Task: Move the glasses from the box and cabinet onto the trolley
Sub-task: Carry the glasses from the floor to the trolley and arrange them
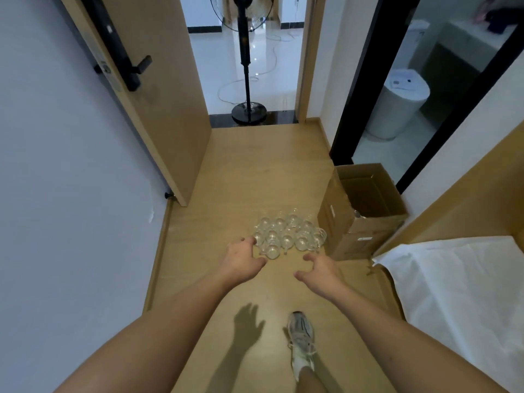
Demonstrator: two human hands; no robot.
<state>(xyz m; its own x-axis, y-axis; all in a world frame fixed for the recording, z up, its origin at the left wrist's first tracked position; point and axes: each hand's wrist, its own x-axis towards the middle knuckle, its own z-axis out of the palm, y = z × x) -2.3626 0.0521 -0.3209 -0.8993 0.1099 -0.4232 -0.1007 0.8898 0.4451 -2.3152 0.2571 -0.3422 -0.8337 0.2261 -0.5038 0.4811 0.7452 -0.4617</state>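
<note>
Several clear glass cups (289, 235) stand clustered on the wooden floor, just left of an open cardboard box (365, 211). The box looks mostly empty, with something glassy near its front inner edge. My left hand (243, 258) hovers at the cluster's left front, fingers spread and curled, holding nothing. My right hand (319, 269) hangs in front of the cluster's right side, also open and empty. No trolley or cabinet is in view.
An open wooden door (158, 103) stands on the left. A standing fan (248, 80) with a loose cable fills the doorway ahead. A bed with a white sheet (459, 290) is on the right. My shoe (302, 344) is on the floor below.
</note>
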